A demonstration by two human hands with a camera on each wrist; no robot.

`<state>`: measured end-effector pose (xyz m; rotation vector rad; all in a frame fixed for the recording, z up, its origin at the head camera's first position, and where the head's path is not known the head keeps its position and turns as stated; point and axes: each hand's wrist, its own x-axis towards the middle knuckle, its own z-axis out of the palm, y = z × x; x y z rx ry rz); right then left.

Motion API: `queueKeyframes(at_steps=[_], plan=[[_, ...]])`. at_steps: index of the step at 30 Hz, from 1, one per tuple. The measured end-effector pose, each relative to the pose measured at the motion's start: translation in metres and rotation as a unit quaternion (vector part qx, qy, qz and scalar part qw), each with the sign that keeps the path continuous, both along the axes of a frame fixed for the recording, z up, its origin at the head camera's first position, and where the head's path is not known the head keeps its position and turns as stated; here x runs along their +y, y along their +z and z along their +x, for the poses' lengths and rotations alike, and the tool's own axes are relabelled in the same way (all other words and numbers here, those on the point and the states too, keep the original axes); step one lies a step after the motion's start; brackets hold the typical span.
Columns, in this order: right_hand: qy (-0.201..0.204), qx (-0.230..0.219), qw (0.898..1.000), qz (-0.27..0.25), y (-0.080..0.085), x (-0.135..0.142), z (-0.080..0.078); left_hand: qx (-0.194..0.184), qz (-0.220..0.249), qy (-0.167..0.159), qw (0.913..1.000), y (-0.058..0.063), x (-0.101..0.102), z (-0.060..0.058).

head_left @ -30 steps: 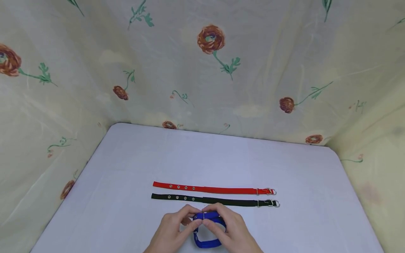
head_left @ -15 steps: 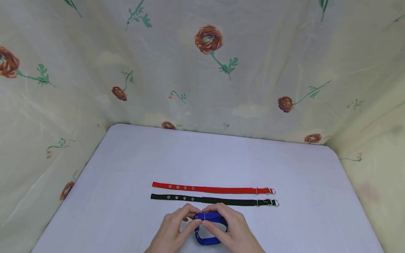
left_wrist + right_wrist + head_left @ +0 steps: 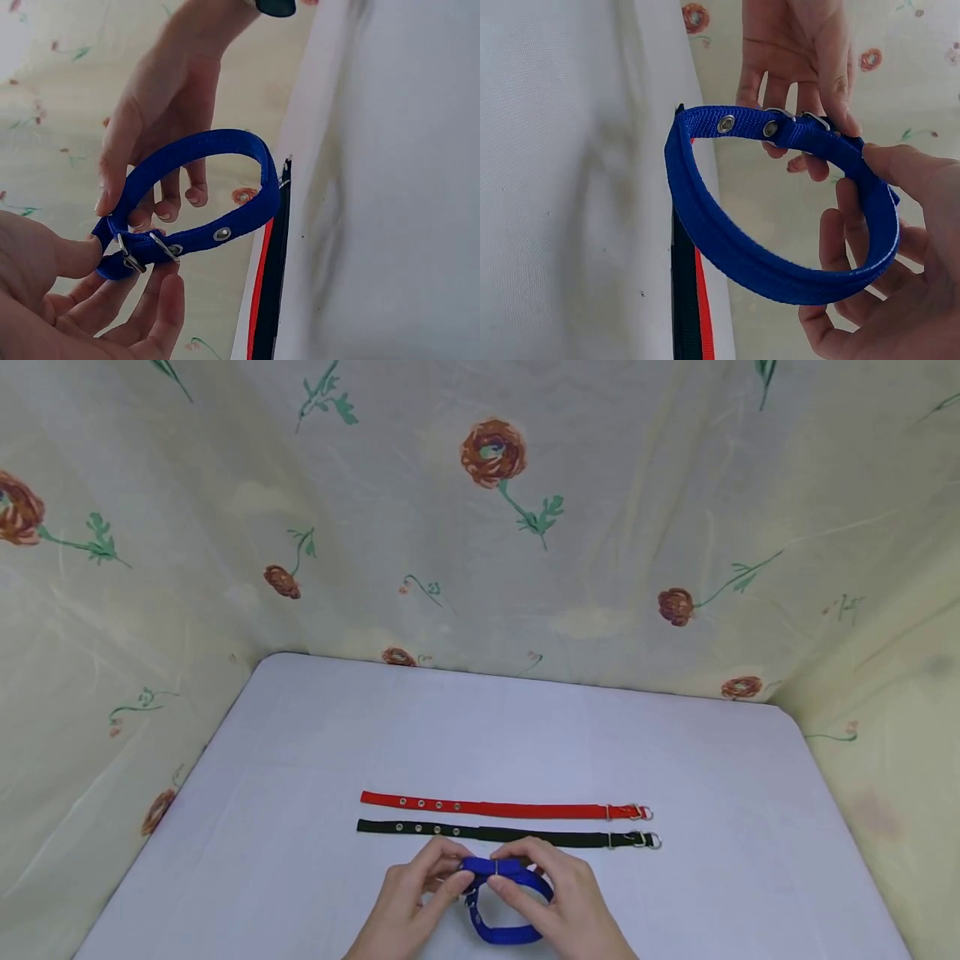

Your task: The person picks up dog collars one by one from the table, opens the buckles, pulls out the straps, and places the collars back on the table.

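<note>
A blue collar [image 3: 510, 935] with metal eyelets and a buckle is closed into a loop, held up between both hands near the table's front. My left hand [image 3: 408, 897] pinches it by the buckle [image 3: 129, 253] between thumb and fingers. My right hand [image 3: 562, 893] pinches the strap just to the right, its thumb at the metal keeper loop. In the right wrist view the blue collar [image 3: 742, 262] hangs as a wide ring, with the right thumb pressed on its outer side.
Beyond the hands a black collar [image 3: 540, 838] and a red collar [image 3: 540, 811] lie flat and parallel on the white table [image 3: 300, 735]. Both have eyelets on the left and buckles with D-rings on the right. A flowered curtain [image 3: 375, 527] surrounds the table's back and sides.
The right hand has shifted slightly right along the strap, and the metal keeper has moved right with it. The left hand stays by the buckle. The red and black collars lie still.
</note>
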<state>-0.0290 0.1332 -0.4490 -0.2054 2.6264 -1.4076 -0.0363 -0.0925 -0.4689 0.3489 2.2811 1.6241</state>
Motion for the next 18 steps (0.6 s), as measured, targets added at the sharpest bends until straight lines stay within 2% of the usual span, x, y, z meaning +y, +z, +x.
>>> queueKeyframes(at_steps=[6,9,14,18], plan=[[-0.020,0.005,1.000,0.001,0.0027,0.0002,0.0000,-0.065,0.066,0.008,0.9956,-0.0006,0.0001,-0.0005],[-0.036,0.007,0.999,0.000,0.0035,-0.0006,0.0004,-0.085,0.088,0.008,0.9924,-0.0004,0.0003,-0.0005],[-0.055,0.011,0.998,-0.004,0.0038,-0.0009,0.0002,-0.087,0.091,0.002,0.9921,0.0009,-0.0003,-0.0011],[-0.038,0.023,0.999,-0.006,0.0019,0.0002,0.0003,-0.079,0.069,-0.011,0.9944,0.0023,-0.0007,-0.0023]])
